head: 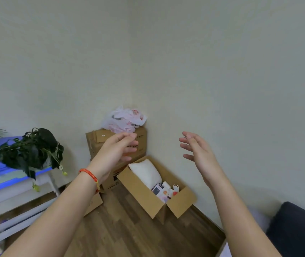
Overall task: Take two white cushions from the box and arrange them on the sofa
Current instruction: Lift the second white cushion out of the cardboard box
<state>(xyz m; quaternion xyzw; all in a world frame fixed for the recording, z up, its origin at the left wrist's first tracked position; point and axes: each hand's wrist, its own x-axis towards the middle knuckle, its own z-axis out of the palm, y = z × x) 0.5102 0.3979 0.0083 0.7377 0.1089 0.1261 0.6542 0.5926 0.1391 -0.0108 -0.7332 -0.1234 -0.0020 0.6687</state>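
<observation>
Two bare forearms, no sleeves in view, left hand (115, 152) and right hand (198, 152) without rings or gloves, left wrist wears a braided orange-red cord bracelet (89, 174) (small yellowish tail hanging off it).

Open box (148, 197) top unobstructed; stacked cartons (110, 143) crowd its left.

Hidden and cut-off parts in the room corner

The white cushion (146, 172) sits partly sunk in the open box (140, 190), its lower part hidden; the small packets (164, 191) beside it are too small to identify. The dark sofa (298, 230) is cut by the right edge, and the left hand (118, 151) covers the stacked box's (99, 141) printing.
</observation>
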